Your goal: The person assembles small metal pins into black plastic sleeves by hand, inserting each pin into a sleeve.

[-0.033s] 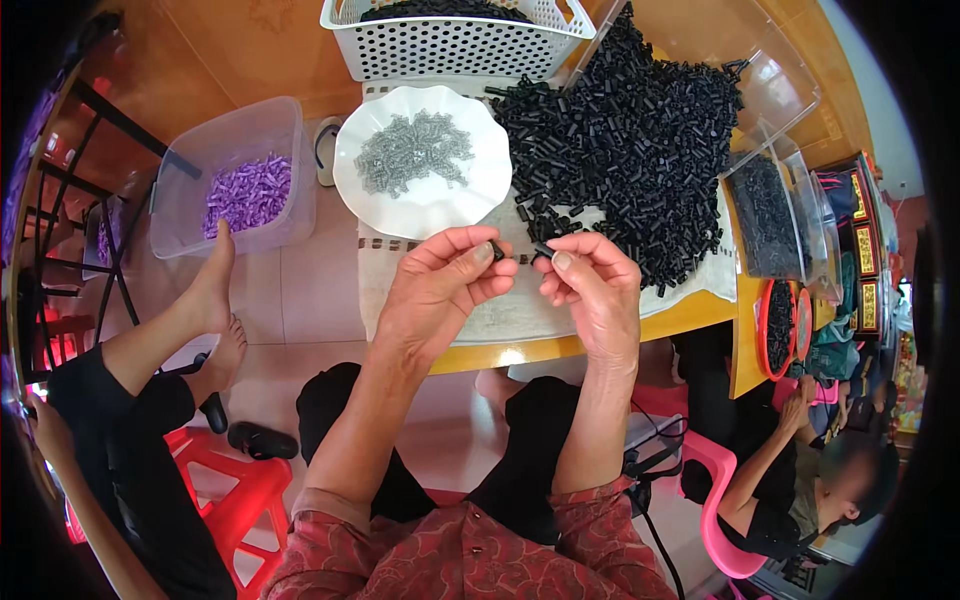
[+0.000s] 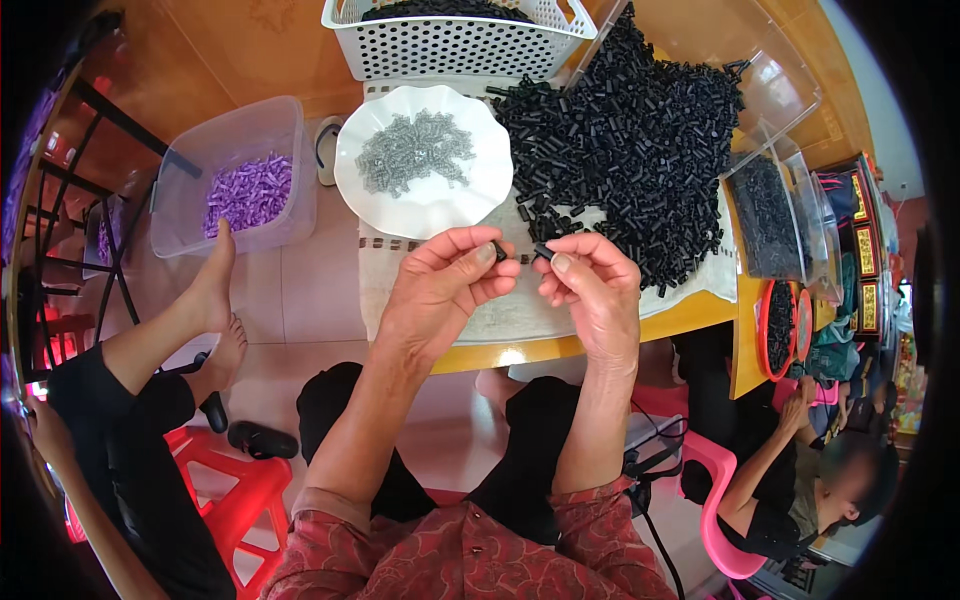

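Worker at table w/ pale yellow wood edge, both forearms in from near side, red patterned sleeves. L hand: thumb + index pinched on small black cyl. piece, other fingers curled. R hand: thumb + index pinched on 2nd small black cyl. piece. The 2 pcs face each other over near part of cream cloth, narrow gap btwn, not touching; exact form partly hidden by fingertips.

Far-left of hands, on cloth: white wavy-rimmed round plate w/ loose pile of tiny grey see-thru coil-like pcs. Far-right of hands: large heap of loose black plast. cylinders, nearest pcs just beyond R hand. Far side, behind plate: white perforated plast. basket, black contents. Right of heap: clear plast. box of dark pcs; nearer, orange-red round tray, also black pcs.

Left, below table level: clear plast. tub w/ purple pcs; nearer, co-worker's bare feet, black slipper, red plast. stool. Near right: 2nd co-worker seated by pink plast. chair.
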Demonstrator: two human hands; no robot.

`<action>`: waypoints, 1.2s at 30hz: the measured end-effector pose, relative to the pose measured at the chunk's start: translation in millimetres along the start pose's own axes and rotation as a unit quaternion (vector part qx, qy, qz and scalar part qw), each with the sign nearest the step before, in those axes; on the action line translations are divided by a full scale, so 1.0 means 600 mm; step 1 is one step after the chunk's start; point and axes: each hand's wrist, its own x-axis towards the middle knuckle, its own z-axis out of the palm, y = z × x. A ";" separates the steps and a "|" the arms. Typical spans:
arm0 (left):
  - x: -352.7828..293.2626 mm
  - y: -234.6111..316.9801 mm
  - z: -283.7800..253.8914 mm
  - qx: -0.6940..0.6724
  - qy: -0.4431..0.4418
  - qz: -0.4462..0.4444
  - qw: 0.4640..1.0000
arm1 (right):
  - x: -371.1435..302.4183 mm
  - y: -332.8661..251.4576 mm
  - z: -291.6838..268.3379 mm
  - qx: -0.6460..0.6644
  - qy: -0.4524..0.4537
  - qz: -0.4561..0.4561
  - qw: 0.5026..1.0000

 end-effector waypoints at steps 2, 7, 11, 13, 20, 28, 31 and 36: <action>-0.001 -0.001 0.002 0.003 -0.002 0.001 1.000 | -0.001 0.000 0.006 0.001 -0.015 -0.004 1.000; 0.000 -0.005 0.003 0.015 -0.010 0.003 1.000 | -0.001 0.005 0.010 0.019 -0.035 -0.008 0.999; 0.000 -0.006 0.003 0.010 -0.018 0.005 1.000 | -0.001 0.011 0.009 -0.004 -0.039 -0.026 0.999; 0.000 -0.005 0.002 0.005 -0.021 0.004 1.000 | -0.002 0.009 0.013 -0.015 -0.031 -0.025 0.999; -0.002 -0.001 0.002 0.010 -0.005 0.002 1.000 | -0.009 -0.007 -0.001 -0.145 -0.027 -0.023 0.989; -0.002 0.004 0.004 0.021 0.008 0.010 1.000 | -0.009 -0.006 -0.020 -0.396 -0.013 -0.057 0.916; -0.003 0.005 0.003 0.018 0.009 0.009 1.000 | -0.008 -0.003 -0.016 -0.414 -0.005 -0.091 0.906; -0.002 0.005 0.005 0.023 0.015 0.009 1.000 | 0.009 0.013 -0.005 -0.411 0.139 -0.190 0.881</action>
